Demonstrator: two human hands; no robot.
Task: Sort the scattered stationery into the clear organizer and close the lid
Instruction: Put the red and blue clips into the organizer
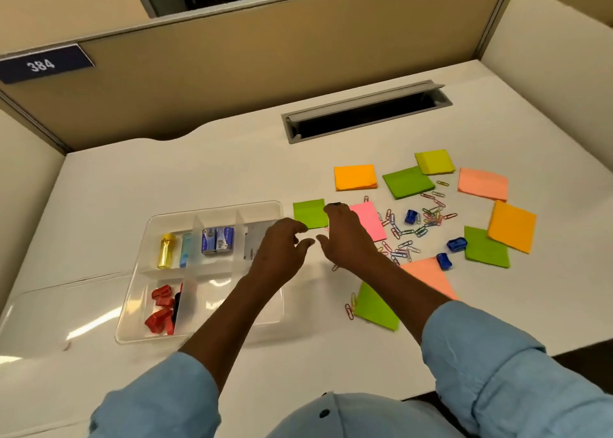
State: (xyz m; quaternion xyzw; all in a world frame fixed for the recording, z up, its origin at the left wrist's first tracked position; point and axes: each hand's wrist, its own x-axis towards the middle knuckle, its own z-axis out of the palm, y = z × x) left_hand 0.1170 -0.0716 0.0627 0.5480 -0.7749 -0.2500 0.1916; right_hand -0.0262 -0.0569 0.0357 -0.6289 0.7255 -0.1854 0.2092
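Mid-sort: left hand [282,241] and right hand [345,235] hover, fingers loosely spread; likely next, pinching the green sticky pad [308,212] at the organizer's [212,207] two o'clock.

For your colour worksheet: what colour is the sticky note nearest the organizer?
Green sticky note, head view.

White desk [199,178], tan partition [232,72], plate 384 [41,64].

Light: bright, even, from overhead | I see glare streaks on lid [87,322] | faint shadows on desk [308,271] | edges bow, slightly soft
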